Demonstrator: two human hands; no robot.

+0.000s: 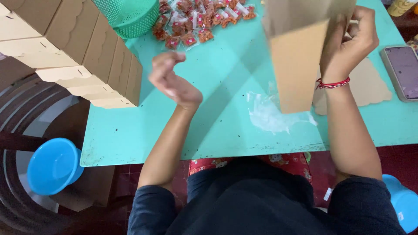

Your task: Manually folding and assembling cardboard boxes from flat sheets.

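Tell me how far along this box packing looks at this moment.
Done: a stack of closed kraft boxes sits at the table's left edge. In hand: the right hand holds up a partly folded kraft box; the left hand hovers empty. Left: flat box blanks lie by the phone, and a heap of small snack packets lies unpacked by the green basket.

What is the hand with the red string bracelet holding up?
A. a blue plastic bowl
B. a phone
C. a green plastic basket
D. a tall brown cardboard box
D: the right hand, the one with the red string bracelet, grips the tall brown cardboard box above the turquoise table; the green plastic basket, blue plastic bowl and phone lie untouched.
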